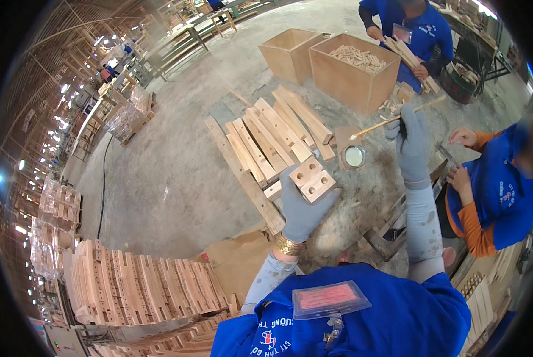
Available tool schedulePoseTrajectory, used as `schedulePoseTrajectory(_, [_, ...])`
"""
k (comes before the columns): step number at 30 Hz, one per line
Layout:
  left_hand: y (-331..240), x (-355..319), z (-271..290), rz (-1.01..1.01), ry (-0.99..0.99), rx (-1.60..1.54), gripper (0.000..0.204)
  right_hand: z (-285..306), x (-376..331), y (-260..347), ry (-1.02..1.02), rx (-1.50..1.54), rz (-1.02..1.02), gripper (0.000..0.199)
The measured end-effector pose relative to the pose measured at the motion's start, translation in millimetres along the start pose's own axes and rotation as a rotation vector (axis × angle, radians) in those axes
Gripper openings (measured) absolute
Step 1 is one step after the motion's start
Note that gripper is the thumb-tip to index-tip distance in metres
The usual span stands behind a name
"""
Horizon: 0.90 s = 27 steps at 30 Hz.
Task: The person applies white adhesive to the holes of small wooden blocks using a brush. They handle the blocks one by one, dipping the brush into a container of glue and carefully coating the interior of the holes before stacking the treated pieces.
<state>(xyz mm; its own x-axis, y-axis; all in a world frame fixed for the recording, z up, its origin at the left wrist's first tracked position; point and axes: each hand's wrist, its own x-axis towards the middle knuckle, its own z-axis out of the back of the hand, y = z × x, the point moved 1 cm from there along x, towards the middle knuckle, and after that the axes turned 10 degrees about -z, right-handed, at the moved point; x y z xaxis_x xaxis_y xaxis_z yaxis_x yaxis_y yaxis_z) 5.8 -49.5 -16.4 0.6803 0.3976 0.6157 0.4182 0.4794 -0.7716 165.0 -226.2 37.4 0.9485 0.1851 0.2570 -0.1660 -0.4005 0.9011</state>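
My left hand (299, 209), in a grey glove, is closed around two wooden pieces (313, 179) held side by side. Their end faces point up and show several round holes. Raised to the right, my gloved right hand (412, 146) pinches a thin wooden stick (371, 127) with a pale, wet-looking tip. Below that tip, a round can (354, 157) of whitish liquid stands on the floor. Next to my left hand lie several long wooden bars (265, 135), some with holes, resting across a longer plank (242, 172).
Two plywood boxes stand beyond the bars; the nearer box (355, 80) holds many dowels (358, 59). A co-worker (421, 35) at the far right holds wood strips, and another person (492, 184) sits close on my right. Stacked drilled bars (147, 285) fill the lower left.
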Motion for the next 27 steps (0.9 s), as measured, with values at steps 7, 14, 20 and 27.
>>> schedulePoseTrajectory(7, [-2.5,6.9,-6.8,-0.029,0.005,-0.057,0.068,-90.1,-27.3,86.3,0.287,-0.501,0.235,0.019])
schedulePoseTrajectory(14, [-4.0,8.2,-9.6,-0.021,0.025,-0.046,0.068,-112.5,-27.0,80.5,0.466,-0.739,0.539,0.028])
schedulePoseTrajectory(20, [-2.1,8.2,-7.9,-0.059,0.048,0.05,0.071,-119.7,-26.5,79.3,0.512,-0.85,0.556,0.028])
schedulePoseTrajectory(27, [-7.4,9.9,-7.9,-0.038,0.038,0.043,0.071,-121.0,-24.2,72.9,0.498,-0.874,0.548,0.028])
